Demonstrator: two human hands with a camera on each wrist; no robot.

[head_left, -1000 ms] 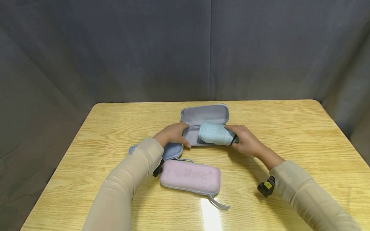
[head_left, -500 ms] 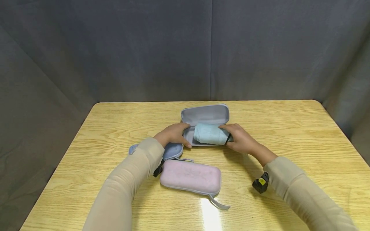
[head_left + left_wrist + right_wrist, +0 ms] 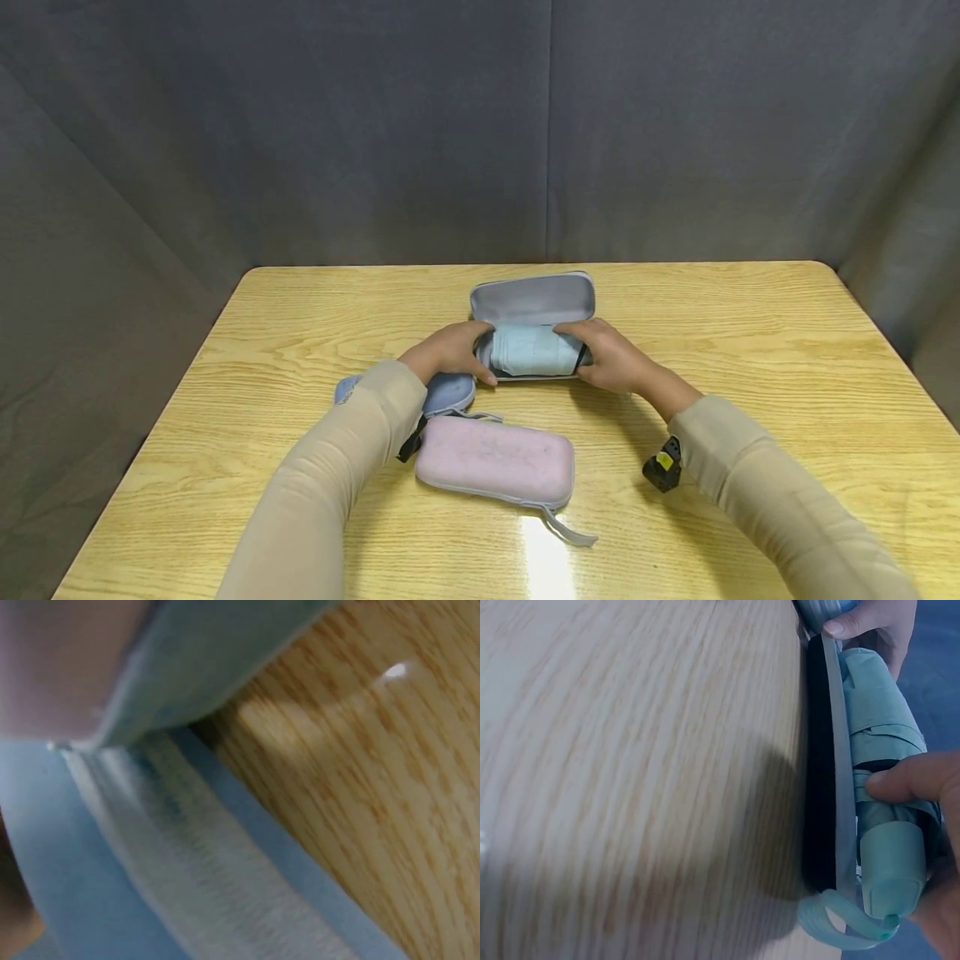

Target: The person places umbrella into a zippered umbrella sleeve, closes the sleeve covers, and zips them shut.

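A folded compact umbrella, pale teal, lies in the lower half of an open grey zip case. The case's lid is tipped back behind it. My right hand grips the umbrella at its right end. In the right wrist view, a finger presses on the strap band, just beside the teal handle. A teal wrist loop hangs out over the case edge. My left hand holds the left end of the case between thumb and fingers. The inside of the right palm is hidden.
A closed pink case with a grey pull strap lies nearer on the wooden table. Beneath the left forearm is a blue case, partly covered. The left wrist view shows its zipper up close.
My right hand has moved left with the umbrella and lowered it into the open case. The left hand has stayed at the case's left end.
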